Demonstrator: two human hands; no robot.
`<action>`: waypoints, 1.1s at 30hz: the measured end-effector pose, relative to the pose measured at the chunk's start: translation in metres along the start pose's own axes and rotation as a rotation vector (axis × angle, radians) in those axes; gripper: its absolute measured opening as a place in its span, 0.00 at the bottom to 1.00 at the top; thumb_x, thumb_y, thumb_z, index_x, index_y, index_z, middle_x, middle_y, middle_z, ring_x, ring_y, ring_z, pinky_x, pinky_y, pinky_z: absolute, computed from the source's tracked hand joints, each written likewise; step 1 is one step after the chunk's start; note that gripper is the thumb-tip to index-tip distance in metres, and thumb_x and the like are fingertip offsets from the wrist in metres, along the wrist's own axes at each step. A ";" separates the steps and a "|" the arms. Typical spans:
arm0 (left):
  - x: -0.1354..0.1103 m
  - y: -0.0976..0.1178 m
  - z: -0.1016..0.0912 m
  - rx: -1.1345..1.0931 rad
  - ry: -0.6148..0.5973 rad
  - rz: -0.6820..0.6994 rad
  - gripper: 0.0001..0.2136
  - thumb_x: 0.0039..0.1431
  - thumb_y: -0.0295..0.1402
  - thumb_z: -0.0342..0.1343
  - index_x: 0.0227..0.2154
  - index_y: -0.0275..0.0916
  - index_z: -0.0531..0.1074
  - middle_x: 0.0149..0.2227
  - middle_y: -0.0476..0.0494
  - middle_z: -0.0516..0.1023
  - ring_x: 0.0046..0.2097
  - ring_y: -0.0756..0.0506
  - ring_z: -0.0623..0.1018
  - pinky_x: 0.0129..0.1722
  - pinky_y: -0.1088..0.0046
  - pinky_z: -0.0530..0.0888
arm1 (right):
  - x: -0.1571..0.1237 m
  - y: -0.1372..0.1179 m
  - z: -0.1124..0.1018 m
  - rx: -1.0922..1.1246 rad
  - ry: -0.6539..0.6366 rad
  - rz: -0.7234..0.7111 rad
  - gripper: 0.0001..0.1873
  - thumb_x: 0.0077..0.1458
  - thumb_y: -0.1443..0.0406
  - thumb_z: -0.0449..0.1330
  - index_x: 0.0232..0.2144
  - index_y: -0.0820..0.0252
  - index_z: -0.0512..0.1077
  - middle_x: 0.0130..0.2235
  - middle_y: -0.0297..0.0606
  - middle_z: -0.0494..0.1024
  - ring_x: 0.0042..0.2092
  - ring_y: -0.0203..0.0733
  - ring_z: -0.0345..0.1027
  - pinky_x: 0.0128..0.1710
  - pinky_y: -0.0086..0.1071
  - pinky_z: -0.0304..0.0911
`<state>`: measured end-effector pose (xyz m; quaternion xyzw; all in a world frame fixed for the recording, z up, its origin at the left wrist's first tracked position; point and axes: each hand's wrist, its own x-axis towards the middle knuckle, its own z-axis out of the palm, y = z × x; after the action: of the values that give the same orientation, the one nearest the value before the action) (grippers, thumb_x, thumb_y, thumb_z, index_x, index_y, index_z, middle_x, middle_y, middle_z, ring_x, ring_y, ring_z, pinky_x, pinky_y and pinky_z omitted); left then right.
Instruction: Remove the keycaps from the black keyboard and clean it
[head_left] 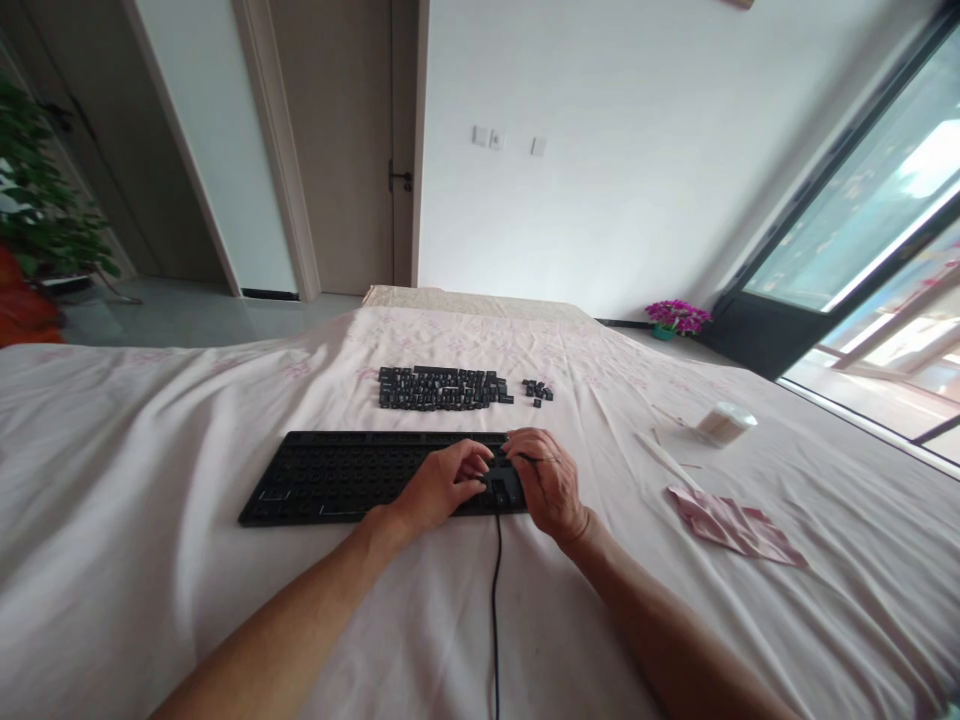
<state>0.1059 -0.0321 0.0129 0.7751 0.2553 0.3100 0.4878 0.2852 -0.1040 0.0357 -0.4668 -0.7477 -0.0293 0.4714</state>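
Note:
A black keyboard [337,480] with most of its keycaps off lies on the pale pink cloth, its cable [496,600] running toward me. My left hand [442,485] rests over the keyboard's right part, thumb and curled fingers apart, with nothing visible between them. At the right end, my right hand [547,480] is closed around a thin dark stick-like tool [531,458], its tip near the keyboard. What lies under the fingertips is hidden. Beyond the keyboard, loose black keycaps [442,388] sit in rows, with a smaller group of keycaps [537,390] to their right.
On the right of the cloth [615,600] lie a folded pink rag [735,525], a white-topped tub of swabs or sticks [726,424] and a few thin loose sticks [667,455]. Past the bed stand a wall, a door [337,150] and a pot of purple flowers [677,317].

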 end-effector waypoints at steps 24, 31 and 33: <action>0.001 0.001 0.006 0.050 0.024 -0.030 0.20 0.48 0.21 0.53 0.46 0.39 0.69 0.41 0.45 0.74 0.37 0.51 0.76 0.39 0.73 0.74 | 0.014 0.089 -0.026 -0.167 -0.044 0.694 0.11 0.51 0.60 0.58 0.30 0.60 0.76 0.28 0.36 0.79 0.30 0.41 0.72 0.32 0.31 0.63; 0.000 0.004 0.006 0.137 -0.008 -0.006 0.14 0.49 0.22 0.50 0.38 0.38 0.73 0.39 0.46 0.74 0.37 0.51 0.76 0.38 0.76 0.72 | 0.025 0.156 -0.031 -0.352 -0.130 0.789 0.12 0.49 0.61 0.58 0.35 0.58 0.77 0.31 0.36 0.79 0.29 0.39 0.71 0.30 0.28 0.60; 0.001 0.003 0.006 0.145 -0.011 0.006 0.13 0.49 0.21 0.50 0.37 0.38 0.74 0.38 0.46 0.74 0.37 0.51 0.76 0.38 0.76 0.72 | 0.030 0.162 -0.024 -0.362 -0.140 0.783 0.12 0.49 0.61 0.58 0.35 0.58 0.78 0.31 0.36 0.79 0.30 0.39 0.71 0.30 0.28 0.59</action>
<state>0.1107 -0.0361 0.0135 0.8109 0.2720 0.2878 0.4308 0.4150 -0.0047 0.0066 -0.7910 -0.5273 0.0530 0.3057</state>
